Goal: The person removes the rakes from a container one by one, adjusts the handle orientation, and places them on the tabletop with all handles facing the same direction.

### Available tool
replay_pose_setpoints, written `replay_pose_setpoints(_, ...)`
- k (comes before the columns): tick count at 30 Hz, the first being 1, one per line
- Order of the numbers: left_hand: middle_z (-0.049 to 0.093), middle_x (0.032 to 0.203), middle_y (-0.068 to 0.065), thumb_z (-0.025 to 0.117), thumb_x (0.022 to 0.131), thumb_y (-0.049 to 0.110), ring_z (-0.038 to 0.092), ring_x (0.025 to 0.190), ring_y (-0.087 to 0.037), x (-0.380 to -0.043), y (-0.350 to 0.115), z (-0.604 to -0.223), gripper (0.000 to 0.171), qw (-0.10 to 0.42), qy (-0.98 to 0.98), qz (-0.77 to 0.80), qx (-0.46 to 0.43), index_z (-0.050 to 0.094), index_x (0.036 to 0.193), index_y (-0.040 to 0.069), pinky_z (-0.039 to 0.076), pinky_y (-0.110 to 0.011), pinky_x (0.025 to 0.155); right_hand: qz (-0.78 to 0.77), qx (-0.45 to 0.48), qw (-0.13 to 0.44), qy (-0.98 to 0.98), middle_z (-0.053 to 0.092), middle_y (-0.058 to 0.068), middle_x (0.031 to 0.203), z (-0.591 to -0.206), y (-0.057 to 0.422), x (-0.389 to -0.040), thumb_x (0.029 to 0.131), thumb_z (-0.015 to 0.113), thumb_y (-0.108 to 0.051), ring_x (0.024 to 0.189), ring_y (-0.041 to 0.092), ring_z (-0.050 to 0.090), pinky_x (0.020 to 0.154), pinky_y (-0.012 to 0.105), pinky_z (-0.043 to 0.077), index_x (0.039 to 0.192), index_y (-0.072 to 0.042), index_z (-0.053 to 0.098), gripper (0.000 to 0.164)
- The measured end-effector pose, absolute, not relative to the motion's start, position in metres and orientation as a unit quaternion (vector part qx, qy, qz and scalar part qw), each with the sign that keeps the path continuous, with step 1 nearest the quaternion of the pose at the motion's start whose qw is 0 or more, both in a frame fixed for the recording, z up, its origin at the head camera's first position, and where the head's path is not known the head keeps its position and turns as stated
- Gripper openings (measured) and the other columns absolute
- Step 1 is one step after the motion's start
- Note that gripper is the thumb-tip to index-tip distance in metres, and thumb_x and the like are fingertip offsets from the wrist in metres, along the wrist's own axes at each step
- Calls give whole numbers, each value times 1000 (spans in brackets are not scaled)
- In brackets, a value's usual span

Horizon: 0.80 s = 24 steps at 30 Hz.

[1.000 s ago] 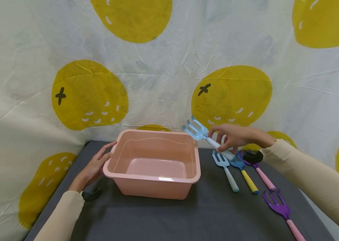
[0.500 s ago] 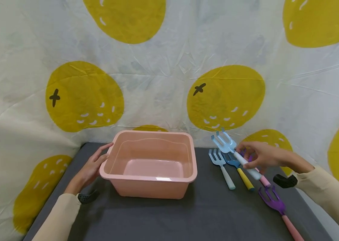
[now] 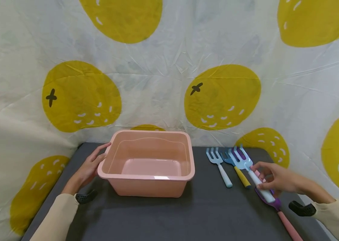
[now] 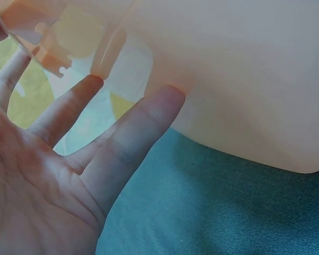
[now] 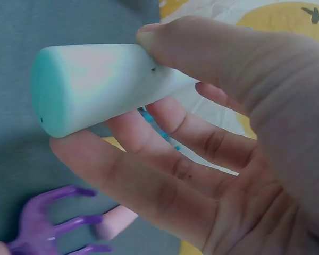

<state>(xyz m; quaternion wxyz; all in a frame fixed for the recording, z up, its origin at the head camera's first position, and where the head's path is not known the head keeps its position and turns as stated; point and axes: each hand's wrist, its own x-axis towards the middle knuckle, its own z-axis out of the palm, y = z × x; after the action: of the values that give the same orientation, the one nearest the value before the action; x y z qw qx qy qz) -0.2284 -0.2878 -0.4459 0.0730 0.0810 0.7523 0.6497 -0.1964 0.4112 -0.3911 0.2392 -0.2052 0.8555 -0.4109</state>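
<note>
My right hand (image 3: 277, 179) pinches the white handle of a light blue hand fork (image 3: 242, 163) between thumb and fingers. The fork's tines point up and away to the left. In the right wrist view the thumb lies on top of its thick handle (image 5: 95, 85), with fingertips beneath. At the left, my left hand (image 3: 86, 170) rests its outstretched fingers against the side and rim of a pink plastic basin (image 3: 148, 189). The left wrist view shows those fingertips at the basin wall (image 4: 244, 106).
Right of the basin lie a pale fork (image 3: 225, 175), a blue fork with a yellow handle (image 3: 241, 176) and a purple fork with a pink handle (image 3: 290, 226). The held fork partly hides another purple one. A fruit-print cloth (image 3: 157, 83) hangs behind the dark table (image 3: 187, 221).
My right hand has carried the light blue fork right and down, from beside the basin's rim to over the purple forks. The left hand stays at the basin. The head view has shifted slightly right.
</note>
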Motion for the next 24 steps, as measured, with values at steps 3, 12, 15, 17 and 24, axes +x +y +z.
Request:
replay_pose_setpoints(3, 31, 158, -19, 47, 110, 39, 66, 107, -24, -228, -289, -447, 56, 70, 754, 649, 79, 28, 162, 30, 60, -42, 82, -424, -188, 242, 852, 57, 17, 95, -403, 417, -186, 96, 73, -11, 69, 25, 67, 49, 46, 58, 135, 1, 44, 50)
replay_pose_setpoints(12, 30, 160, -17, 47, 110, 40, 64, 112, -25, -228, -289, -447, 56, 71, 756, 646, 83, 28, 162, 31, 59, -42, 85, -473, -141, 267, 828, 59, 15, 96, -439, 435, -156, 97, 71, -11, 69, 27, 66, 50, 46, 58, 134, 1, 44, 48)
replay_pose_setpoints(15, 31, 159, -17, 46, 110, 39, 64, 111, -25, -227, -288, -445, 56, 72, 757, 644, 84, 28, 162, 31, 59, -41, 86, -482, -136, 272, 822, 61, 15, 96, -449, 439, -149, 97, 71, -10, 64, 22, 63, 49, 40, 57, 135, 2, 44, 48)
replay_pose_setpoints(17, 33, 158, -16, 46, 110, 39, 65, 110, -27, -227, -288, -444, 56, 72, 756, 645, 81, 28, 162, 31, 59, -43, 86, -488, -130, 276, 817, 61, 14, 96, -455, 441, -145, 97, 71, -10, 66, 22, 63, 49, 38, 57, 135, 3, 44, 48)
replay_pose_setpoints(24, 33, 157, -17, 46, 110, 39, 67, 108, -28, -226, -289, -442, 56, 76, 755, 646, 79, 28, 162, 32, 59, -44, 86, -496, -109, 297, 809, 59, 13, 97, -467, 444, -130, 99, 69, -9, 80, 27, 63, 56, 38, 59, 136, 8, 43, 48)
